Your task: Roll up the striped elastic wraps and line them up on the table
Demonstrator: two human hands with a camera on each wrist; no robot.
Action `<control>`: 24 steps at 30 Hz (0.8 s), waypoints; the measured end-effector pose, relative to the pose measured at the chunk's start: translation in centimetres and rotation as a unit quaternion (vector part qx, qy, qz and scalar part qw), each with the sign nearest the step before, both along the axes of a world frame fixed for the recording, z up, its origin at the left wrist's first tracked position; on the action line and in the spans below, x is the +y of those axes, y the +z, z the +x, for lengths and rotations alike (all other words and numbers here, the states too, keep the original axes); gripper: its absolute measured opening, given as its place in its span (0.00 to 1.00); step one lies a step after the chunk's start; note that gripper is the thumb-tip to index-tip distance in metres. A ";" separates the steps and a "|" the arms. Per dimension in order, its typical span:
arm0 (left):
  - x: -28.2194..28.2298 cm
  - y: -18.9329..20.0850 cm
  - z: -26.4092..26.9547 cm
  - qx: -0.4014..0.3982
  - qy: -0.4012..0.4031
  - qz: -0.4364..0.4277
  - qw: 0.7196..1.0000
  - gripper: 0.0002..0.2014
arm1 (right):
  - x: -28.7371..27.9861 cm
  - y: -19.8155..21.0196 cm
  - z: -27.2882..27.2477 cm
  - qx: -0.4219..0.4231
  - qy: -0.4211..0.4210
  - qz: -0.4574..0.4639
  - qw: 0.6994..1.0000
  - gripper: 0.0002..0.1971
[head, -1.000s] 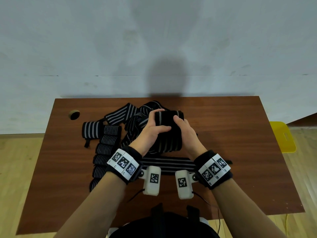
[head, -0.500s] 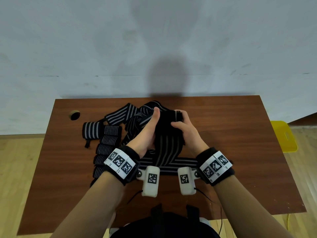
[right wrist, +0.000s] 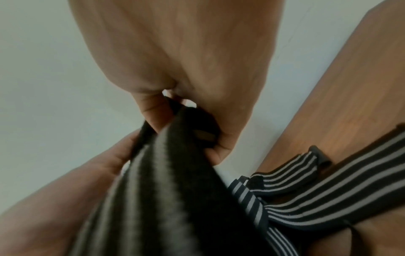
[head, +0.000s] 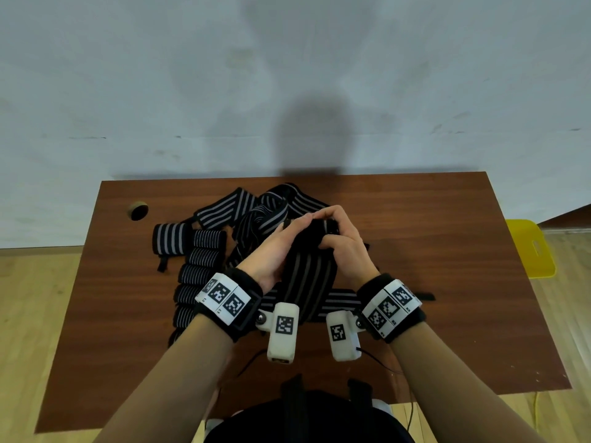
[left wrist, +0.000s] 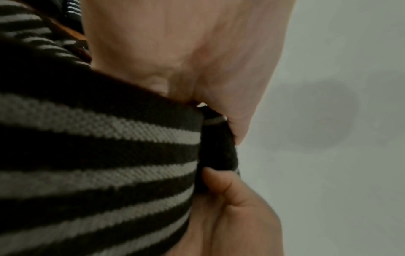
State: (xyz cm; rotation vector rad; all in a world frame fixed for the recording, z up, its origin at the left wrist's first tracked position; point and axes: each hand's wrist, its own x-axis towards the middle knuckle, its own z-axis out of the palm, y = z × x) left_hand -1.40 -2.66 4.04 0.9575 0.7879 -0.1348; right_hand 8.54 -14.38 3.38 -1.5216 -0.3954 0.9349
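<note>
A black wrap with grey stripes (head: pixel 307 276) hangs lifted above the table's middle, its tail trailing back toward me. My left hand (head: pixel 281 247) and right hand (head: pixel 339 241) both pinch its rolled black top end (left wrist: pixel 217 149), fingertips meeting over it. In the right wrist view the fingers curl round that end (right wrist: pixel 197 124). A loose heap of unrolled striped wraps (head: pixel 271 209) lies behind my hands. Several rolled wraps (head: pixel 204 257) stand in a column at the left, and another roll (head: pixel 169 239) sits beside them.
The brown wooden table (head: pixel 447 266) has a round cable hole (head: pixel 138 211) at its far left. A yellow stool (head: pixel 531 247) stands off the right edge. A pale wall rises behind the table.
Both hands have lifted the wrap's end and turned it so the strip hangs lengthwise toward me. The fingertips have closed together over the top of the roll.
</note>
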 end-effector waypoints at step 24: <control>-0.3 -2.9 -0.9 -0.050 0.055 0.176 0.982 0.21 | -1.5 -2.7 1.9 0.060 0.001 0.001 0.998 0.28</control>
